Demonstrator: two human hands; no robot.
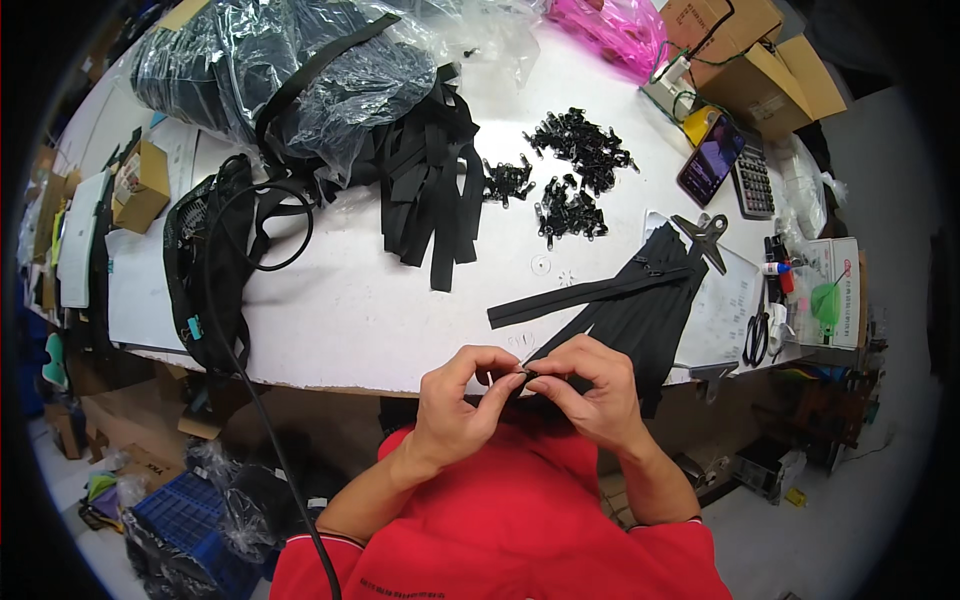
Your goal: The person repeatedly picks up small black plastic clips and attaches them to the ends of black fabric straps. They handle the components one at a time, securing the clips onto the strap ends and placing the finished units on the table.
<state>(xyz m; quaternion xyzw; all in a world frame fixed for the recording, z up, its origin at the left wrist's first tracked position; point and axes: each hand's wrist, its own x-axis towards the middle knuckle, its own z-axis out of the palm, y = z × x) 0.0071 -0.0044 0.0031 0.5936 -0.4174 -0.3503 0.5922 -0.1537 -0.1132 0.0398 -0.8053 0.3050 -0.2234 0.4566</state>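
— Fingers first: what are yours doing?

— Your left hand [462,400] and right hand [590,388] meet just past the table's near edge, above your red shirt [520,520]. Both sets of fingertips are pinched narrow on the end of a black zipper strip [590,293], with a small metal slider [524,373] caught between the thumbs and forefingers. Neither hand is spread.

— And where does the strip run from there?

— It rises from your fingers onto the white table [350,300], angling up to your right, where it joins a fanned bundle of black zipper strips [640,300] hanging over the edge. A metal clip [708,236] sits at the bundle's top, on a sheet of paper.

— What lies farther out?

— Scissors [756,338] to your right. Mid-table, a heap of black tape lengths [432,180] and, just beside it, a scatter of black sliders [570,170]. Beyond that, clear plastic bags [300,70], a pink bag [610,30], a phone [710,158], a calculator [752,178], and cardboard boxes [760,60]. A black mesh bag [205,260] lies at your left.
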